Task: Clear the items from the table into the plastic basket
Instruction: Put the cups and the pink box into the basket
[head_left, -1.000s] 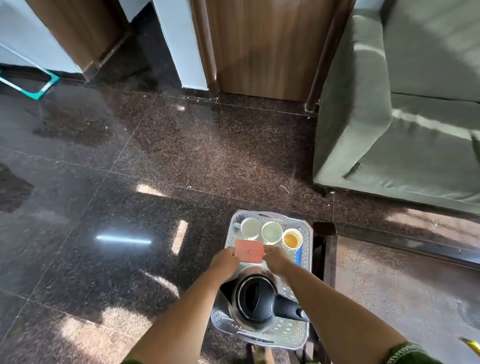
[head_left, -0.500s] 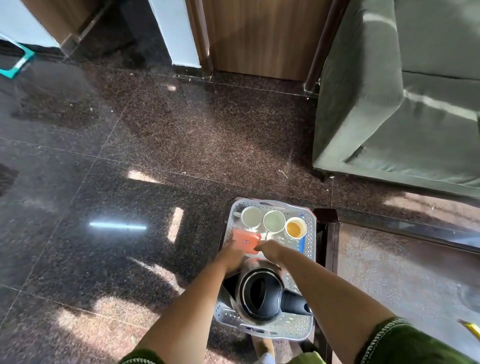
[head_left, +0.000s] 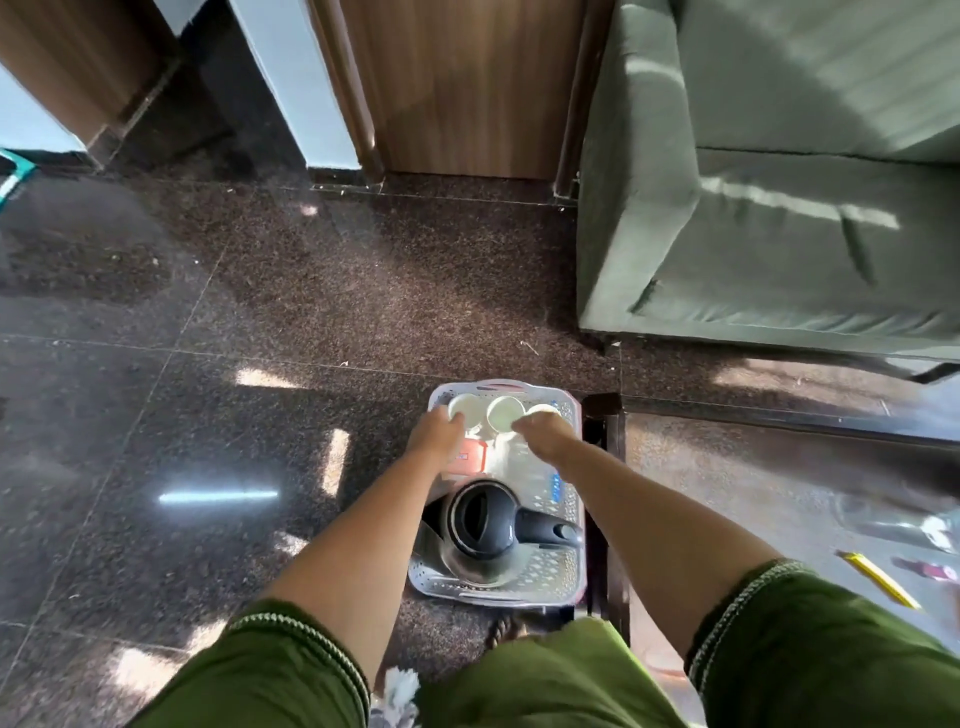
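A pale plastic basket (head_left: 500, 386) sits on the dark floor by the table's corner. In its near half stands a black kettle (head_left: 483, 525). A flat orange box (head_left: 471, 458) lies in the middle. Three white cups line the far end: left cup (head_left: 465, 407), middle cup (head_left: 505, 413), right cup (head_left: 543, 409). My left hand (head_left: 436, 432) is at the left cup's near side, fingers curled against it. My right hand (head_left: 546, 432) hovers over the right cup and hides most of it. Blur keeps me from seeing either grip.
A dark-framed glass table (head_left: 779, 431) runs along the basket's right side, with a yellow pencil (head_left: 878, 579) and blurred items at its right. A green sofa (head_left: 769, 208) stands behind it. Wooden panels (head_left: 467, 88) close the far side. Glossy floor (head_left: 208, 415) lies to the left.
Both hands held the orange box above the basket; it now lies in the basket, and both hands have reached farther forward to the cups.
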